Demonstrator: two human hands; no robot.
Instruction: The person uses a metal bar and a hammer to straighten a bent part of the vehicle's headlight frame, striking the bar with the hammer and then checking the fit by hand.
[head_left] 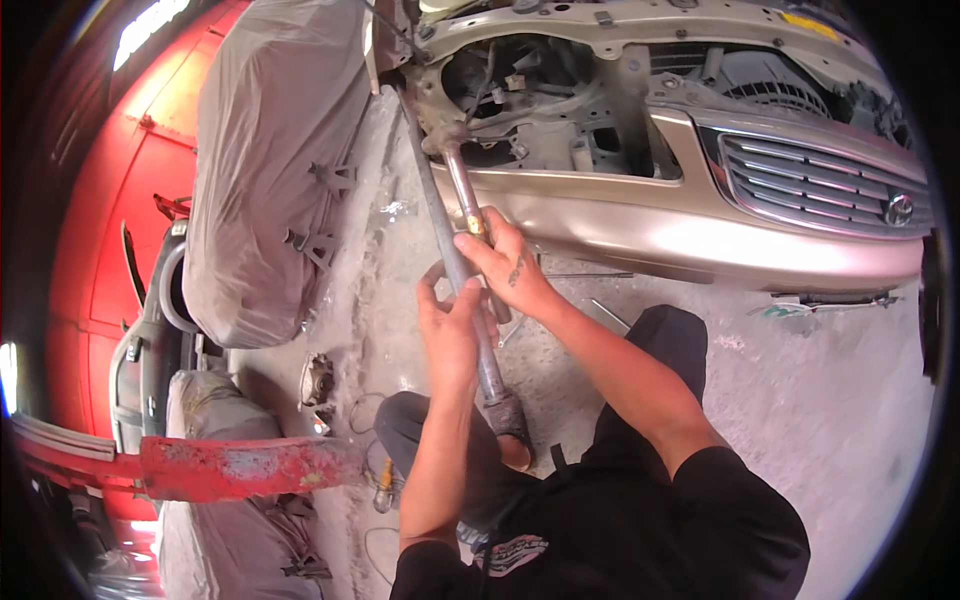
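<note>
My left hand point(448, 325) is closed around a long grey metal pipe point(437, 205). The pipe slants from beside the car's front corner down toward my shoe point(512, 428). Just to its right, my right hand point(508, 268) is wrapped round the handle of a hammer point(462, 190). The hammer's worn head points up, close to the car's body corner, and cannot be told as touching it or apart. Both hands are close together, with the pipe and hammer nearly side by side. The beige car bumper point(600, 215) stretches off to the right, below an open headlight cavity point(545, 100).
A chrome grille point(800, 170) fills the car's front at right. Covered bulky items point(280, 150) stand at left, near a red wall point(100, 270). A scuffed red beam point(250, 467) juts in at lower left. A metal part point(318, 380) and a thin cable lie on the concrete floor.
</note>
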